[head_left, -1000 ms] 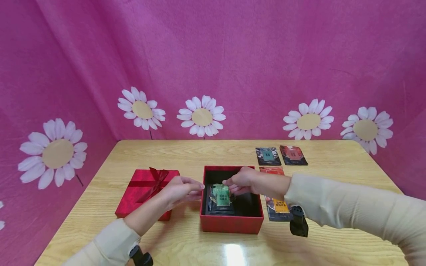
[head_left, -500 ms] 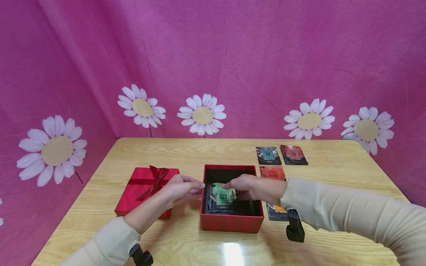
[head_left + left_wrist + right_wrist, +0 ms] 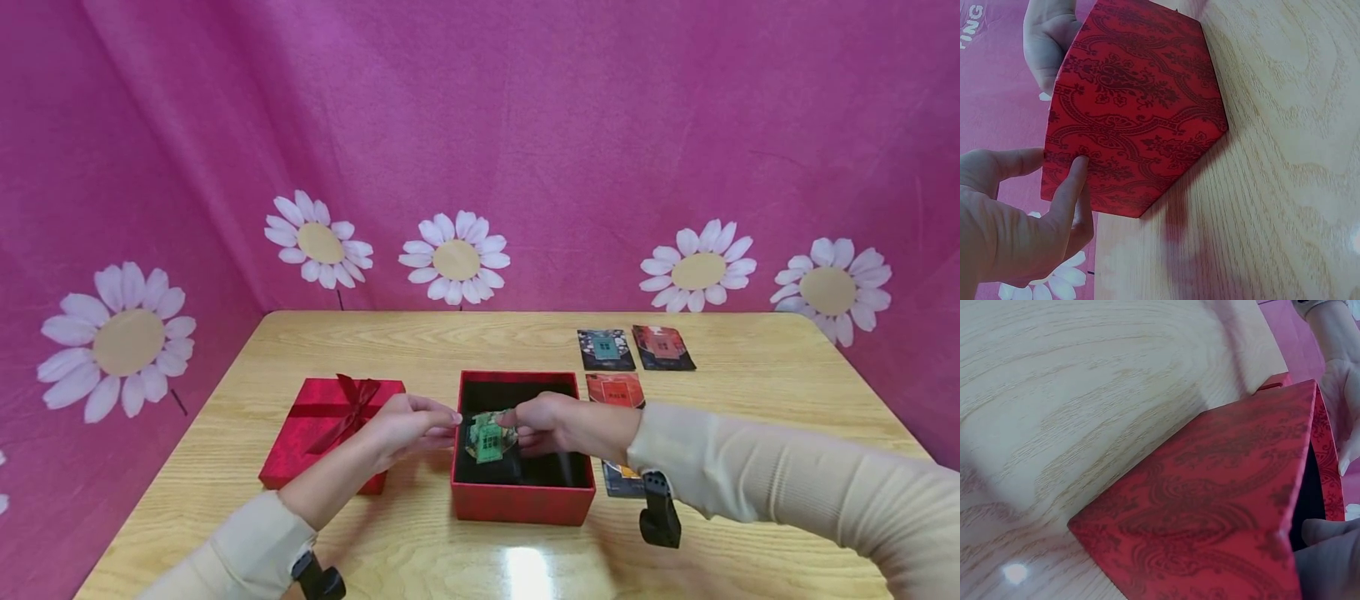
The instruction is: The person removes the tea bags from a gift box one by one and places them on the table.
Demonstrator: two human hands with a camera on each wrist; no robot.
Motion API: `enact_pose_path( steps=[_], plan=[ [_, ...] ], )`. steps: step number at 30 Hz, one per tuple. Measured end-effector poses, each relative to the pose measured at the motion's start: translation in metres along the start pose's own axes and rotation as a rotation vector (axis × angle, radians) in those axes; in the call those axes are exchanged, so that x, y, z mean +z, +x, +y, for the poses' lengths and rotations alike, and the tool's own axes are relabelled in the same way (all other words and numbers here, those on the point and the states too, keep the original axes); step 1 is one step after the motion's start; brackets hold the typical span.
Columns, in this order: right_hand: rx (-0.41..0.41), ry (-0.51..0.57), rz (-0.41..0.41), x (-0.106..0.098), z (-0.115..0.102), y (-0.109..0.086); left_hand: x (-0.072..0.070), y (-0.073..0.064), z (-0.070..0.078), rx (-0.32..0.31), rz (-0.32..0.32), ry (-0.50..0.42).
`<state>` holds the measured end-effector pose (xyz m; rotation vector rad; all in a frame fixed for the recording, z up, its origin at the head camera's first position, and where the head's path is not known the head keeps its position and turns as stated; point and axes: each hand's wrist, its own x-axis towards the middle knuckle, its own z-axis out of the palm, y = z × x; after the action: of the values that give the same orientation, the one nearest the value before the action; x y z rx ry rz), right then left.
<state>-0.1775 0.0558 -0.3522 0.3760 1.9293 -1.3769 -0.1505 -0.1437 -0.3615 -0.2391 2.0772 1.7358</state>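
One green packet (image 3: 489, 436) (tilted) pinched by right hand (image 3: 551, 423).

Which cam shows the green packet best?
Head view: the green packet shows label up, pinched by the right hand over the red box. Both wrist views show only the box's outer walls, no packet.

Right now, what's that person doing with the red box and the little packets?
A person is working at an open red box on a wooden table. The right hand pinches a green packet and holds it tilted over a dark packet inside the box. The left hand rests against the box's left wall. The ribboned lid lies to the left, and more packets lie flat to the right.
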Motion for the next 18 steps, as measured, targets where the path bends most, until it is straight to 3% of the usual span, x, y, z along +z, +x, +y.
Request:
enact_pose_path(
  steps=[10,18],
  plan=[
    [-0.069,0.031,-0.061,0.0041,-0.0014,0.0015,0.0007,0.0011,0.0012,-0.011,0.005,-0.013],
    [-0.096,0.027,-0.052,0.0003,-0.0075,-0.0030,-0.0005,0.0018,-0.0002,-0.012,-0.002,-0.019]
  ],
)
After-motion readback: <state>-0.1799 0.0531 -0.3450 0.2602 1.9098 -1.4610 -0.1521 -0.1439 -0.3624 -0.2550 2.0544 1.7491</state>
